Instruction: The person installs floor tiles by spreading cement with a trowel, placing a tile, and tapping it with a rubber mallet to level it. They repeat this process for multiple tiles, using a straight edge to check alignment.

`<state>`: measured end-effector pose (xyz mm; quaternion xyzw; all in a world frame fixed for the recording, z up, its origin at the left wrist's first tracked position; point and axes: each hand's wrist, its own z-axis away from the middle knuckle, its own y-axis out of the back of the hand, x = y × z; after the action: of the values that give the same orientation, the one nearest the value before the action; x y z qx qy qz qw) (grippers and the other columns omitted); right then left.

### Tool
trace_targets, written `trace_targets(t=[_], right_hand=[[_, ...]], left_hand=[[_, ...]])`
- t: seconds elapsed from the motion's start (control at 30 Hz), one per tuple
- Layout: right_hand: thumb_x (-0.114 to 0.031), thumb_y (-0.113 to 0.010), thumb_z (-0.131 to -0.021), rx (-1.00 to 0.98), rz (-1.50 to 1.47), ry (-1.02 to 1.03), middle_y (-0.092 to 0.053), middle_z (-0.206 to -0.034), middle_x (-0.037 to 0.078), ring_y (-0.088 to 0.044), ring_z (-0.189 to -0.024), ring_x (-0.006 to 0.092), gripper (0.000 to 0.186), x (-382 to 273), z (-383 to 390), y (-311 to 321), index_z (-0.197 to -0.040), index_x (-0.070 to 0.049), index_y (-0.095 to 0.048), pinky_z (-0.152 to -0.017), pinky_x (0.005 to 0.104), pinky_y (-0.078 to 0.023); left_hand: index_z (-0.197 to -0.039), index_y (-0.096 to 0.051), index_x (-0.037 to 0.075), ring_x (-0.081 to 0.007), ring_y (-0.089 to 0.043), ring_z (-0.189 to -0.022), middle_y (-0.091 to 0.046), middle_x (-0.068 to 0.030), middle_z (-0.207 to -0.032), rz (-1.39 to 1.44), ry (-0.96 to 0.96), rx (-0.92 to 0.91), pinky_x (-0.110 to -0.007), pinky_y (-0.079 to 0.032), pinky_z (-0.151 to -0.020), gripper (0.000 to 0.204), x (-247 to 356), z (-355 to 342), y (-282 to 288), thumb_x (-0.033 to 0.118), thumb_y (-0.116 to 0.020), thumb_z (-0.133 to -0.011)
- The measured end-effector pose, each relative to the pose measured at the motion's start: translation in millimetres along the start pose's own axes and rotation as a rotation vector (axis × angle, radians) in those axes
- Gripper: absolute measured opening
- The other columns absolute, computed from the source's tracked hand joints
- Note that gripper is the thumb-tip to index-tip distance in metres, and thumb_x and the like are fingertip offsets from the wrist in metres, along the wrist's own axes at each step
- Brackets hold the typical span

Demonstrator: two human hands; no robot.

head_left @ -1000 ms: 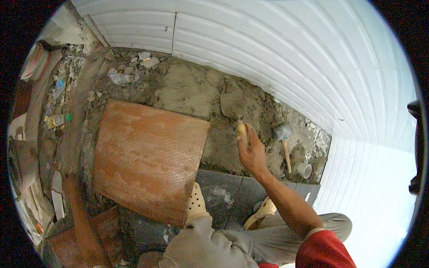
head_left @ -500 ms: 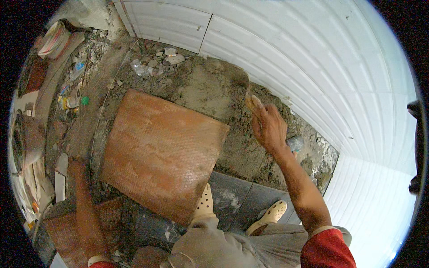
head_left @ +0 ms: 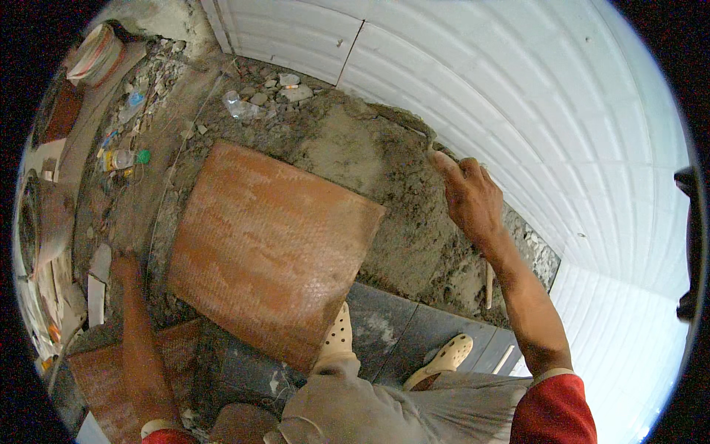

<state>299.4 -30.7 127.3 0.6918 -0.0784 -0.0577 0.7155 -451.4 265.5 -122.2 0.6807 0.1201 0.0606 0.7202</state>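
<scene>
My right hand [head_left: 473, 198] is closed around the handle of a trowel. The trowel's blade [head_left: 405, 118] lies low over the wet mortar [head_left: 344, 148], close to the foot of the white wall panels [head_left: 473, 81]. Left of the mortar rests a large square tile [head_left: 274, 244], its brown ribbed back facing up, one corner above my shoe. Down at the left, my left hand [head_left: 127, 265] is at the dirt ledge beside a pale broken strip [head_left: 97, 296]; its fingers are too dark to make out.
Dark floor tiles [head_left: 377, 318] lie under my cream clogs [head_left: 450, 354]. A pale handle [head_left: 489, 285] lies beside my right forearm. Rubble and a clear plastic piece [head_left: 240, 107] sit at the far edge. A green-capped bottle [head_left: 122, 159] and another brown tile [head_left: 103, 377] are at the left.
My right hand has moved right, nearer the wall, with the trowel. Its blade now lies along the mortar by the wall's foot. My left hand and the large tile stay nearly in place.
</scene>
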Motion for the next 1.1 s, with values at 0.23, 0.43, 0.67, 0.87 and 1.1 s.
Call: trace_targets(t=[0.23,0.43,0.67,0.87,1.1], right_hand=[[-0.031,-0.058,-0.099,-0.056,-0.618,-0.152,-0.066,-0.088,0.011,-0.065,-0.073,0.0260,0.043,9.8,-19.8,18.6,-0.138,-0.013,-0.058,-0.063,0.0383,-0.054],[-0.045,-0.054,-0.103,-0.486,-0.907,-0.514,-0.066,-0.086,0.006,-0.058,-0.063,0.0137,0.047,15.2,-29.8,47.6,-0.128,-0.007,-0.066,-0.056,0.0335,-0.050],[-0.044,-0.052,-0.103,-0.340,-0.690,-0.128,-0.072,-0.092,0.012,-0.065,-0.076,0.0256,0.048,16.5,-65.6,58.5,-0.123,-0.003,-0.067,-0.077,0.0407,-0.054],[-0.044,-0.054,-0.101,-0.460,-0.593,-0.313,-0.069,-0.078,0.009,-0.064,-0.066,0.0206,0.045,10.4,-75.9,59.2,-0.119,-0.006,-0.070,-0.058,0.0376,-0.053],[-0.032,-0.050,-0.103,-0.477,-0.684,-0.257,-0.068,-0.082,0.006,-0.064,-0.067,0.0164,0.043,36.7,-55.9,73.7,-0.133,-0.005,-0.063,-0.057,0.0324,-0.053]], left_hand=[[-0.134,-0.060,-0.001,-0.0479,-0.064,-0.108,-0.060,-0.0339,-0.125,0.010,0.013,-0.004,-0.055,-0.052,-0.093,0.066,4.3,0.3,-0.9,0.051,-0.059,-0.093],[-0.123,-0.064,-0.007,-0.0457,-0.067,-0.101,-0.067,-0.0303,-0.116,-0.051,-0.099,0.072,-0.052,-0.054,-0.088,0.062,-29.7,-18.7,-37.9,0.046,-0.061,-0.090],[-0.120,-0.066,-0.007,-0.0446,-0.069,-0.099,-0.070,-0.0284,-0.113,-0.040,-0.205,0.160,-0.052,-0.055,-0.086,0.062,-28.4,-29.9,-40.5,0.048,-0.061,-0.090],[-0.126,-0.067,0.002,-0.0436,-0.069,-0.102,-0.070,-0.0280,-0.113,-0.026,0.024,-0.050,-0.055,-0.055,-0.085,0.058,17.9,13.2,24.0,0.049,-0.062,-0.091],[-0.126,-0.069,0.011,-0.0447,-0.070,-0.098,-0.070,-0.0274,-0.112,0.100,0.095,-0.053,-0.056,-0.056,-0.080,0.053,13.6,3.8,19.7,0.051,-0.063,-0.091]])
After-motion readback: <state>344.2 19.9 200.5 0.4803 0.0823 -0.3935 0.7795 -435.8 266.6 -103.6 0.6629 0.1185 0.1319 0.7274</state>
